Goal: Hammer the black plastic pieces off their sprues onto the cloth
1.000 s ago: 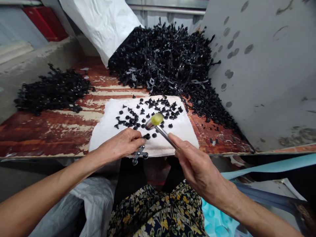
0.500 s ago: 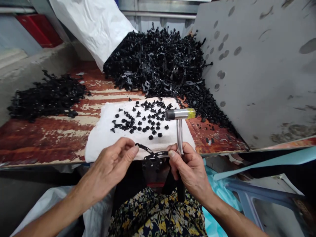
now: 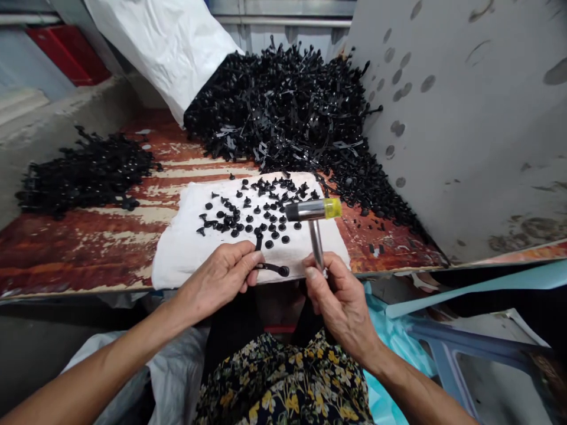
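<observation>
Pinched in my left hand (image 3: 228, 268) is a black linkage piece (image 3: 273, 268) with thin arms and round ends, held over the front of a white cloth (image 3: 177, 248). My right hand (image 3: 339, 289) is wrapped round the handle of a small mallet (image 3: 310, 209), whose metal head has a dark face on the left and a yellow face on the right. The head stands up above my fingers, over the cloth. Many small black studs (image 3: 268, 244) with round flat heads are scattered on the cloth, just beyond my hands.
A large heap of black linkage pieces (image 3: 287, 106) fills the back, spilling from a white sack (image 3: 163, 47). A smaller black pile (image 3: 84, 171) lies at left on the worn red tabletop (image 3: 146, 230). A grey spotted panel (image 3: 478, 130) walls the right side.
The linkage piece was stretched between both hands. Now only my left hand holds it, turned and folded differently. The mallet head has tilted and shifted slightly left.
</observation>
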{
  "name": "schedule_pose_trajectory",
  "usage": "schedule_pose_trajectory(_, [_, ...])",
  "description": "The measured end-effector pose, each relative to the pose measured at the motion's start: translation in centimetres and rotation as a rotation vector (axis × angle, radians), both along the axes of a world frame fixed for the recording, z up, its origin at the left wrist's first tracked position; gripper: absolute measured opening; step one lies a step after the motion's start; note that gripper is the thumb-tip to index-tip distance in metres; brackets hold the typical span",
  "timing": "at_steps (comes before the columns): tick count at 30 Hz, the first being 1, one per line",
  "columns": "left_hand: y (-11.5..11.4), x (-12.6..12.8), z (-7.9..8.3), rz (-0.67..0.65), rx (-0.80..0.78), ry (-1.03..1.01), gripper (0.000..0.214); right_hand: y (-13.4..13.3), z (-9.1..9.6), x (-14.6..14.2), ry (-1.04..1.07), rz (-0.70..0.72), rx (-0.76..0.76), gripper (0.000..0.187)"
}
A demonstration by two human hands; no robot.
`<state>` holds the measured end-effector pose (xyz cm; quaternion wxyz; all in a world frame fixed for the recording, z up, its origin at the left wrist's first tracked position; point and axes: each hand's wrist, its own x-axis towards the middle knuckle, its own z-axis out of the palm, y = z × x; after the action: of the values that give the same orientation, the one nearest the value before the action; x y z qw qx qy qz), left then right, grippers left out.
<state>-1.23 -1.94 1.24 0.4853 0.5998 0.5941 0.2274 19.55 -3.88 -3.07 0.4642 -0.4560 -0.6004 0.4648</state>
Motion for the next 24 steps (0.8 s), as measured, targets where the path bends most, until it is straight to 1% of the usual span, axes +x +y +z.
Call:
schedule_pose_trajectory(3, [0.7,-0.5,-0.3,-0.061,-0.063,-0.007,0.042,0.8,-0.7,1.3,-0.056,-0.069,0.018,0.017])
schedule_pose_trajectory(5, [0.9,-0.5,-0.5,-0.073,-0.091,-0.027,0.043,1.1,-1.0,1.8,-0.078,-0.084,0.015,0.018])
schedule_pose_trajectory(12, [1.2,-0.4,-0.7,-0.025,-0.143,-0.045,0.045,0.9,-0.7,1.7,-0.149,-0.108,0.032,0.014])
schedule_pose_trajectory(24, [1.5,-0.2,-0.9,-0.020,-0.153,-0.029,0.047,1.1,-0.5,1.8,-0.170,-0.112,0.034,0.012])
